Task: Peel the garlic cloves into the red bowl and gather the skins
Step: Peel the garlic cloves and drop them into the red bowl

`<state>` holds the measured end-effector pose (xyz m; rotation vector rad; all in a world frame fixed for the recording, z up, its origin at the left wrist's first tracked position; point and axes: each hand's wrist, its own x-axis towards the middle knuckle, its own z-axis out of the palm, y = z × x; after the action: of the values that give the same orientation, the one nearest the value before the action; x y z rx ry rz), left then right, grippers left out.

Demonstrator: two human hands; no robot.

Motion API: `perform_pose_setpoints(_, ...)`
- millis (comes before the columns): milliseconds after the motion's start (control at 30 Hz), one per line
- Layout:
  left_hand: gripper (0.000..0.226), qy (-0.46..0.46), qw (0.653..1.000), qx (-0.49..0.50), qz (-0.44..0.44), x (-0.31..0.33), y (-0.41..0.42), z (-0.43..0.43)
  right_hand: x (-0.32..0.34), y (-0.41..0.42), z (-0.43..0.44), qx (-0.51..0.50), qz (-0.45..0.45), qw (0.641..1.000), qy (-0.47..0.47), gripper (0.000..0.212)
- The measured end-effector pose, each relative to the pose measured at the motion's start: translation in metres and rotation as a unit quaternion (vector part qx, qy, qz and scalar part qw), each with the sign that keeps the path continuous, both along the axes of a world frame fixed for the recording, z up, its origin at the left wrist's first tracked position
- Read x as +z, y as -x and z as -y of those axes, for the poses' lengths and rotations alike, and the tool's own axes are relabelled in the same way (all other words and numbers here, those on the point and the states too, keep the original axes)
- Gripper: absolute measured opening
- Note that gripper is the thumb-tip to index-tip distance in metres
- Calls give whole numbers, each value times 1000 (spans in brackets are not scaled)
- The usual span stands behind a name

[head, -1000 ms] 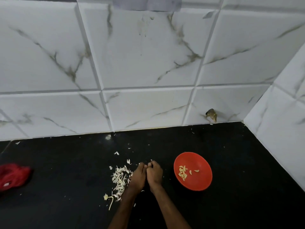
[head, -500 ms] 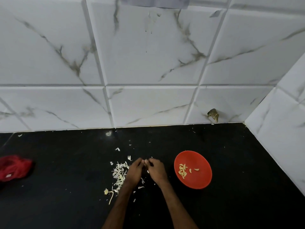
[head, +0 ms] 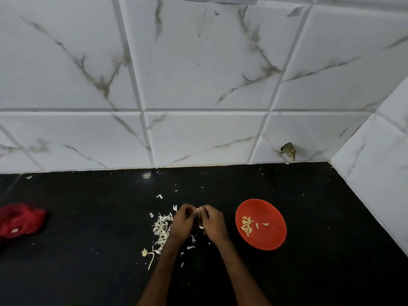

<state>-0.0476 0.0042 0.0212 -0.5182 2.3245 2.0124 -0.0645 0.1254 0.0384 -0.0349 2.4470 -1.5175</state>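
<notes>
Left hand (head: pixel 183 224) and right hand (head: pixel 213 224) still pinching one small pale garlic clove (head: pixel 198 212) between them, wrists wider apart than before, white papery skins (head: pixel 162 228) just left, round red plastic bowl (head: pixel 271 239) unmoved at right.

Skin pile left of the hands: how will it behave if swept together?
The garlic skins look thin and curled, so probably very light and floppy; a push would likely scatter some. Stray flakes already dot the black countertop, hinting they drift easily. The stem piece may be stiffer.
</notes>
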Motion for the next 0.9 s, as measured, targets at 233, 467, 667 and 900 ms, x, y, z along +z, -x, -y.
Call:
perform_pose_setpoints(233,9,97,994,-50,6,11,-4,6,6,1,-7,46,-3,998,-49,12)
perform_pose_setpoints(467,9,146,987,-71,-6,17,-1,7,11,3,-8,65,-18,994,-81,15)
perform_pose_setpoints(667,7,116,990,-84,-9,15,-3,11,6,4,-7,81,-55,987,-127,20)
perform_pose_setpoints(900,12,75,989,-121,28,4,2,12,7,-1,-5,89,-90,981,-149,26)
